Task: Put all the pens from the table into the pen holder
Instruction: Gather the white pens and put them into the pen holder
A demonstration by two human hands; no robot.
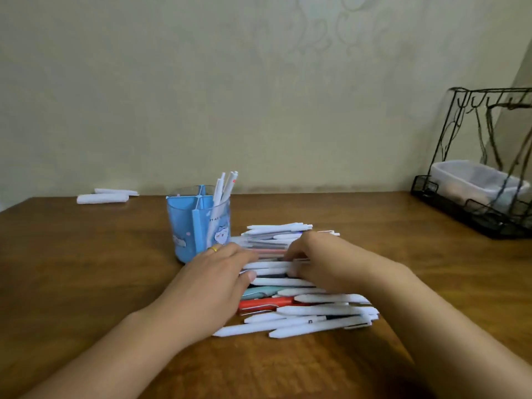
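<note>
A pile of several pens (305, 315), mostly white with a red and a teal one, lies on the wooden table (86, 269) in front of me. A blue pen holder (187, 226) with dividers stands just left of the pile's far end and holds a few white pens (226, 187). My left hand (214, 277), with a gold ring, rests on the left side of the pile, fingers on a white pen. My right hand (325, 257) lies over the pile's middle, fingers curled onto pens. Whether either hand truly grips a pen is unclear.
Two rolled white cloths (103, 197) lie at the far left by the wall. A black wire rack (483, 174) holding a white plastic box (472, 180) stands at the far right. The wall runs along the table's back edge.
</note>
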